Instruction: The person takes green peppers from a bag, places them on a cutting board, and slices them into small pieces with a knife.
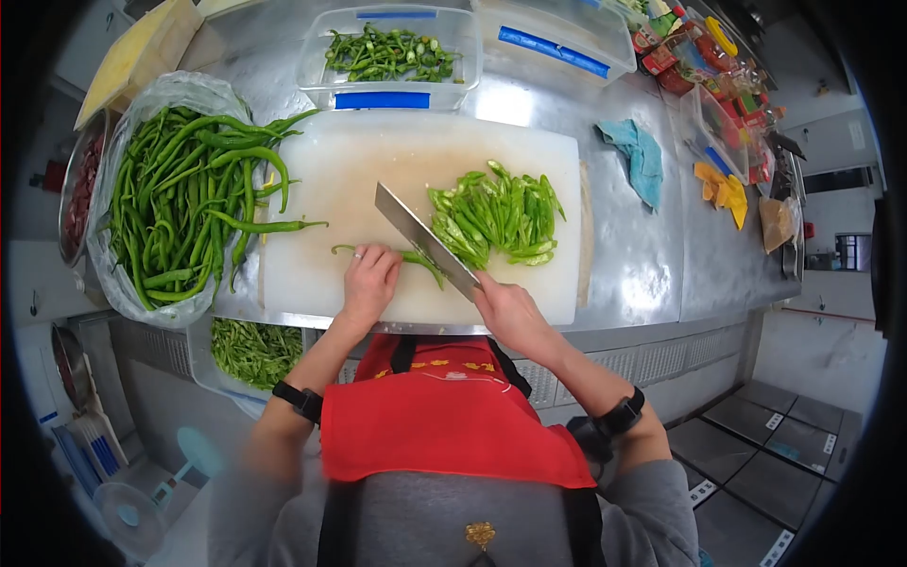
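On a white cutting board, my left hand has its fingers curled over a long green pepper, pressing it down. My right hand is closed round the handle of a cleaver, whose broad blade slants up and left, above or against the pepper's right part; contact cannot be made out. A pile of sliced green pepper lies on the board to the right of the blade. Whole green peppers fill a clear plastic bag at the board's left, some hanging over its edge.
Behind the board, a clear container holds green stems, with another container to its right. A blue cloth and an orange cloth lie at right, near bottles. Below the counter's front edge, a tub holds shredded greens.
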